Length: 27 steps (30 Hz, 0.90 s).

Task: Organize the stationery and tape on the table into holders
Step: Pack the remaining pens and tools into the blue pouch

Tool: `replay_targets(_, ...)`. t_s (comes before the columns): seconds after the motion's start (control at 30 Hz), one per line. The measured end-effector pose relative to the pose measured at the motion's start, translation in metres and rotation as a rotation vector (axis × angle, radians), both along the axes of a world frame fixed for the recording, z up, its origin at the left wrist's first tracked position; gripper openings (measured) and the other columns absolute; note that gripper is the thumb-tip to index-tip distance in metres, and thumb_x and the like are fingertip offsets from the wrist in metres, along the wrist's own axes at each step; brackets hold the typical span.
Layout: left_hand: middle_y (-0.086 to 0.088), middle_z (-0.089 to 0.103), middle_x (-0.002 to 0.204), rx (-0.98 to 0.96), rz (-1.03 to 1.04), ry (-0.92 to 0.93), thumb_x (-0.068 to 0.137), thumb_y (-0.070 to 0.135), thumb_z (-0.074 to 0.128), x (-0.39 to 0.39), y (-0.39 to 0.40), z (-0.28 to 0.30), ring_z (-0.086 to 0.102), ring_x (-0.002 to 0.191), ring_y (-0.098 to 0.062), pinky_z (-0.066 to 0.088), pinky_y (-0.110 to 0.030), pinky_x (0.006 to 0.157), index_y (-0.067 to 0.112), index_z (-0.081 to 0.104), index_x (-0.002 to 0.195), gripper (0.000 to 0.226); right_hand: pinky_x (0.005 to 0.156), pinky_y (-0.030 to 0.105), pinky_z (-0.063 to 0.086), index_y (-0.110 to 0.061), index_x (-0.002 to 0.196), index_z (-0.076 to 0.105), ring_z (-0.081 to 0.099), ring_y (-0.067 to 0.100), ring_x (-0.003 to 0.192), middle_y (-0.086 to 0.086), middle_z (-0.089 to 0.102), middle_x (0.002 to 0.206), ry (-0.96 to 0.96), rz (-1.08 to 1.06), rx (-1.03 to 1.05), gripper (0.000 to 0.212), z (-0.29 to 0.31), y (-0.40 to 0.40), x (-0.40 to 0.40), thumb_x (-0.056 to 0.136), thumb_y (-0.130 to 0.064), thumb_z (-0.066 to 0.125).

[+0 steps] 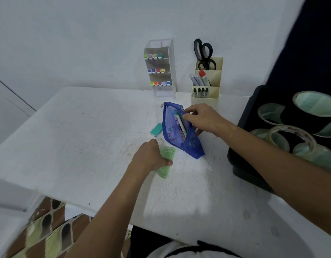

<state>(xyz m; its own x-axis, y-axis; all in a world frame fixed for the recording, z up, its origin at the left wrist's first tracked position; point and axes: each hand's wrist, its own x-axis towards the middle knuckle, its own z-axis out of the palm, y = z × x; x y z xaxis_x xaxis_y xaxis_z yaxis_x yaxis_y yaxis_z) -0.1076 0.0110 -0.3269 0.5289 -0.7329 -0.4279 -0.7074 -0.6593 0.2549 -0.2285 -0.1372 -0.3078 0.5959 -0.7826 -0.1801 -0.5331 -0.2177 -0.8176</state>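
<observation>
On a white table (77,146), the left hand (151,157) pinches a green transparent ruler (165,162) flat against the surface. Just beyond, the right hand (202,118) grips the open edge of a blue mesh pouch (179,135) holding pens. A teal eraser (156,129) lies beside the pouch. To the right, a black tray (242,164) holds tape rolls (291,138). By the wall stand a clear marker rack (161,71) and a cream holder (207,84) with scissors (203,53).

White wall (86,43) behind; patterned brown-and-green floor tiles (45,229) below the table edge.
</observation>
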Motion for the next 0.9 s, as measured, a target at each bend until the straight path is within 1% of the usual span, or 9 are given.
replay_targets(0.13,-0.008,0.059,0.113,-0.241,0.091,-0.048,0.090,0.019,0.060,0.017,-0.006,0.019,0.050,0.083,-0.016,0.041,-0.028,0.067,0.008,0.052,0.115,0.029,0.051,0.021,0.055,-0.015,0.131,0.055,0.067,0.020,0.075,0.005,0.062,0.108,0.009,0.003,-0.006,0.036,0.000,-0.001,0.000,0.097,-0.025,0.051)
replay_targets(0.3,-0.004,0.060,0.104,-0.576,0.203,0.043,0.086,0.021,0.061,0.023,-0.032,0.048,0.062,0.087,-0.022,0.047,-0.029,0.064,0.011,0.055,0.113,0.030,0.052,0.022,0.056,-0.015,0.131,0.054,0.068,0.021,0.078,0.006,0.062,0.108,0.009,-0.001,0.003,0.035,0.002,-0.001,0.000,0.097,-0.025,0.050)
replay_targets(0.43,-0.009,0.064,0.099,-0.626,0.277,0.209,0.083,0.021,0.063,0.014,-0.056,0.044,0.069,0.078,-0.027,0.060,-0.036,0.059,0.013,0.056,0.103,0.023,0.054,0.027,0.058,-0.012,0.128,0.056,0.069,0.023,0.078,0.007,0.063,0.104,-0.026,-0.026,0.012,0.035,0.002,0.000,-0.002,0.097,-0.024,0.044)
replay_targets(0.53,-0.005,0.064,0.084,-0.632,0.320,0.324,0.085,0.028,0.067,0.004,-0.070,0.035,0.067,0.068,-0.020,0.060,-0.034,0.062,0.013,0.059,0.094,0.019,0.051,0.025,0.056,-0.011,0.129,0.055,0.066,0.020,0.077,0.006,0.061,0.108,-0.043,-0.046,0.015,0.036,0.003,-0.001,-0.004,0.097,-0.022,0.043)
replay_targets(0.6,0.001,0.058,0.068,-0.550,0.190,0.152,0.089,0.030,0.061,0.003,-0.073,0.027,0.059,0.066,-0.018,0.050,-0.026,0.055,0.012,0.060,0.078,0.021,0.050,0.025,0.056,-0.012,0.128,0.055,0.065,0.019,0.077,0.006,0.060,0.109,-0.049,-0.066,0.016,0.035,0.002,-0.002,-0.004,0.097,-0.022,0.043)
replay_targets(0.67,0.000,0.054,0.067,-0.484,0.105,-0.009,0.091,0.020,0.056,0.007,-0.071,0.020,0.054,0.068,-0.020,0.040,-0.024,0.054,0.010,0.061,0.078,0.018,0.051,0.024,0.056,-0.013,0.128,0.056,0.065,0.020,0.079,0.005,0.060,0.109,-0.041,-0.076,0.014,0.035,0.003,-0.001,-0.003,0.098,-0.023,0.042)
replay_targets(0.73,0.001,0.051,0.067,-0.453,0.073,-0.027,0.087,0.010,0.057,0.016,-0.072,0.015,0.053,0.071,-0.021,0.036,-0.023,0.053,0.013,0.058,0.075,0.013,0.049,0.022,0.055,-0.013,0.130,0.055,0.064,0.018,0.077,0.005,0.059,0.113,-0.026,-0.082,0.006,0.036,0.002,-0.002,-0.003,0.099,-0.025,0.042)
replay_targets(0.8,-0.003,0.058,0.079,-0.419,0.089,0.018,0.087,0.010,0.059,0.022,-0.073,0.014,0.057,0.078,-0.022,0.041,-0.023,0.056,0.013,0.061,0.084,0.005,0.048,0.023,0.054,-0.013,0.129,0.055,0.063,0.017,0.076,0.005,0.059,0.114,-0.025,-0.085,0.006,0.036,0.002,-0.002,-0.002,0.098,-0.026,0.042)
replay_targets(0.9,-0.008,0.060,0.126,-0.425,0.118,0.026,0.092,0.018,0.056,0.027,-0.079,0.016,0.058,0.112,-0.025,0.044,-0.026,0.081,0.008,0.054,0.128,0.037,0.046,0.023,0.053,-0.013,0.128,0.056,0.063,0.019,0.079,0.006,0.059,0.114,-0.031,-0.079,0.011,0.035,0.002,-0.003,-0.003,0.098,-0.026,0.042)
